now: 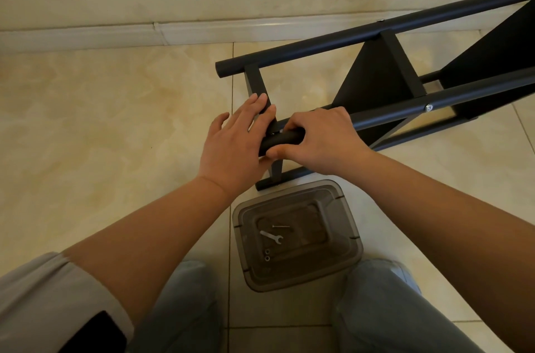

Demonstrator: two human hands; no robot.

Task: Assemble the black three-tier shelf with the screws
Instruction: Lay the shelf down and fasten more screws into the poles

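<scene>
The black shelf (376, 75) lies on its side on the tiled floor, its round posts running up to the right. My right hand (318, 137) grips the near end of the upper front post (282, 140), fingers curled over it. My left hand (234, 144) lies flat with straight fingers against that post's end and the flat cross bar (256, 82). A screw head (428, 107) shows on the post further right. Any screw under my hands is hidden.
A clear plastic tub (298, 234) stands on the floor between my knees, holding a small wrench (270, 237), a long screw (280, 226) and two nuts (267, 255). A white skirting board (115, 31) runs along the wall behind.
</scene>
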